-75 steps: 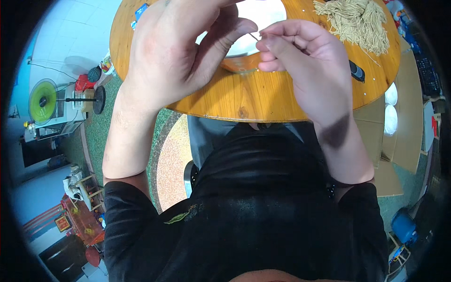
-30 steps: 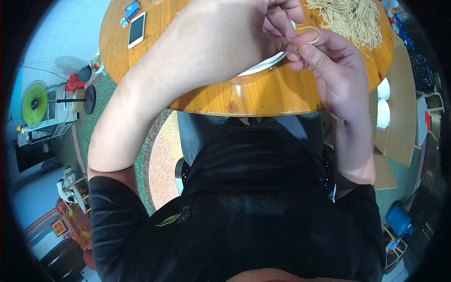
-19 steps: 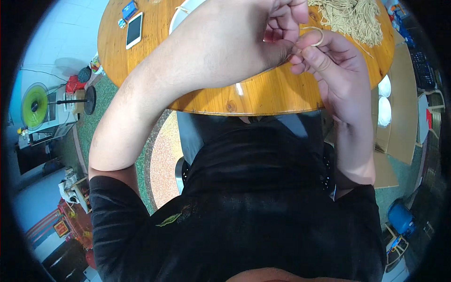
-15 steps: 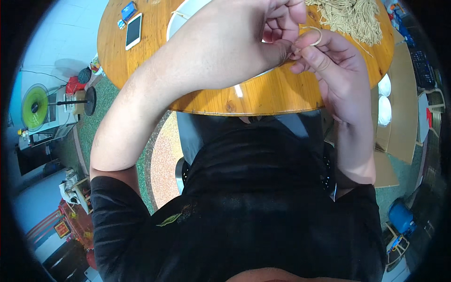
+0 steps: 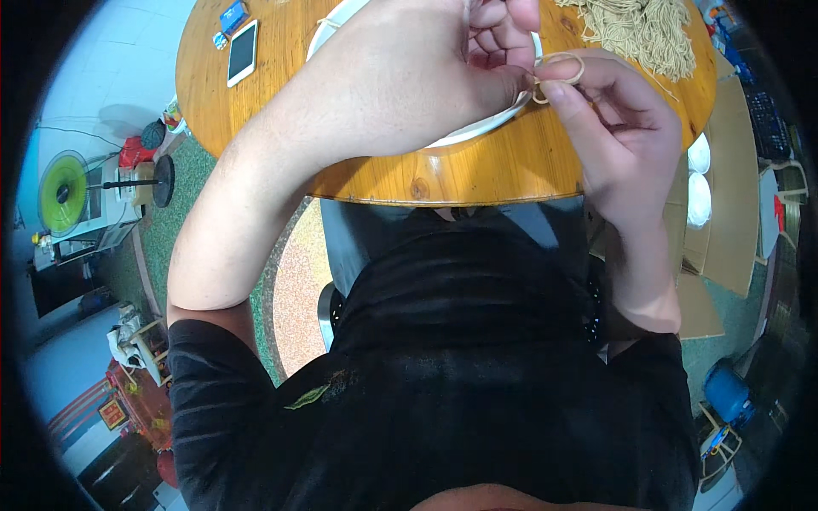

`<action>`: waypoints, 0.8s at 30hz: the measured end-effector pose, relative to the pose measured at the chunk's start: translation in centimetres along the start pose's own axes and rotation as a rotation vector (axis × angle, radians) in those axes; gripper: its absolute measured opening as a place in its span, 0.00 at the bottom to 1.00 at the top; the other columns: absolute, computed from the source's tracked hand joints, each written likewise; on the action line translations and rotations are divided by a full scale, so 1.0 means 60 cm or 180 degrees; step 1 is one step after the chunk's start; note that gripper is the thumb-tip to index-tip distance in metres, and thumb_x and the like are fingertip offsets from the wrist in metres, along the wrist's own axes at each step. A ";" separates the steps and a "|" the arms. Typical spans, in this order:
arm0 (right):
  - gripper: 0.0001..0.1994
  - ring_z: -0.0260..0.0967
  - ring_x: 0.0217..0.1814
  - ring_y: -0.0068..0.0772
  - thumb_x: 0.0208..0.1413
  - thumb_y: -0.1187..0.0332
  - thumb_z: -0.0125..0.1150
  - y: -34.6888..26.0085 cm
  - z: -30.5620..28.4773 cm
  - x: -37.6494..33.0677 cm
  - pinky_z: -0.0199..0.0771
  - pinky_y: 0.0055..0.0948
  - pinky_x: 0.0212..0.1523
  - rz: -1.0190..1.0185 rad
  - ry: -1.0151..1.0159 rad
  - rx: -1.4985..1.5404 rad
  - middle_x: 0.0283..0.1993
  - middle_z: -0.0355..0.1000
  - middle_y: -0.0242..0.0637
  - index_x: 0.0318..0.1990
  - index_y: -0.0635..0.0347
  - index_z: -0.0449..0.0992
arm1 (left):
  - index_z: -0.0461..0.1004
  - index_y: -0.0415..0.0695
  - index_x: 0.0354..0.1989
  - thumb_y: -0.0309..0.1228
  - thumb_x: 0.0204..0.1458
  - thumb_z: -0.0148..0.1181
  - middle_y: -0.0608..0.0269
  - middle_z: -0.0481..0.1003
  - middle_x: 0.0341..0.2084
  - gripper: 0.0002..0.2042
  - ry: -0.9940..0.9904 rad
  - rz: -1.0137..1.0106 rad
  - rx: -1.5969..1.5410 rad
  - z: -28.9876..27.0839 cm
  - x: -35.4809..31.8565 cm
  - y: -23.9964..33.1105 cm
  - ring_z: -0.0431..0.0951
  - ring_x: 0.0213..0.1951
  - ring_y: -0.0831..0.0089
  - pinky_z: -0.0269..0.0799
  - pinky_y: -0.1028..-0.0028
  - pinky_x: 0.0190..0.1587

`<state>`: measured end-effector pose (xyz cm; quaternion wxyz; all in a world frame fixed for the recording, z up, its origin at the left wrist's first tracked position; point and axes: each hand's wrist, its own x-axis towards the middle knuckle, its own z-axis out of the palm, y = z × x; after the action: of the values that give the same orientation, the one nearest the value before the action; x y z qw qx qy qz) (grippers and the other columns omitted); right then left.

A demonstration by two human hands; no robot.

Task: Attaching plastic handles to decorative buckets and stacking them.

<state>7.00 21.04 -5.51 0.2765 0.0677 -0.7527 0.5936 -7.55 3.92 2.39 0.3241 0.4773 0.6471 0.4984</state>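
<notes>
Over the round wooden table [image 5: 477, 175], my left hand [image 5: 443, 68] and my right hand [image 5: 618, 128] meet above a white plate [image 5: 477, 132]. Both hands pinch a thin tan rubber band [image 5: 558, 72], which forms a small loop between the fingertips. My left forearm crosses the plate and hides most of it. A heap of tan rubber bands [image 5: 635, 30] lies on the table just beyond my right hand.
A white phone [image 5: 242, 53] and a small blue pack [image 5: 230, 17] lie at the table's far left. On the floor to the left stands a fan with a green centre [image 5: 64, 192]. Cardboard sheets [image 5: 724, 213] and white bowls [image 5: 697, 179] sit to the right.
My left arm has swung to the right across the plate and both hands have moved toward the heap. The band between the fingers now shows as a loop.
</notes>
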 end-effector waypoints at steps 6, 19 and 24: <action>0.07 0.80 0.55 0.25 0.70 0.79 0.63 0.001 -0.006 0.003 0.77 0.25 0.59 0.0476 0.0053 0.0579 0.51 0.82 0.37 0.52 0.66 0.82 | 0.67 0.41 0.48 0.09 0.56 0.63 0.67 0.75 0.38 0.17 -0.0271 0.1872 0.0389 -0.007 0.006 -0.032 0.77 0.40 0.82 0.76 0.81 0.44; 0.08 0.80 0.49 0.19 0.64 0.80 0.69 0.004 0.006 0.000 0.79 0.22 0.53 0.0065 0.0130 0.0241 0.46 0.84 0.34 0.49 0.68 0.85 | 0.68 0.40 0.47 0.10 0.57 0.65 0.68 0.75 0.37 0.16 -0.0069 0.0936 0.0021 -0.002 0.004 -0.022 0.76 0.39 0.84 0.74 0.81 0.43; 0.10 0.81 0.54 0.30 0.60 0.88 0.64 -0.009 0.011 -0.003 0.79 0.28 0.61 0.0180 0.0215 -0.0348 0.49 0.82 0.43 0.47 0.72 0.81 | 0.68 0.40 0.46 0.11 0.58 0.66 0.69 0.74 0.36 0.15 -0.0185 0.2007 0.0401 -0.005 0.006 -0.031 0.75 0.38 0.84 0.73 0.81 0.42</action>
<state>7.16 20.22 -5.25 0.2882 0.0111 -0.7759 0.5611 -8.47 4.09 0.74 0.1419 0.6874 0.4874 0.5194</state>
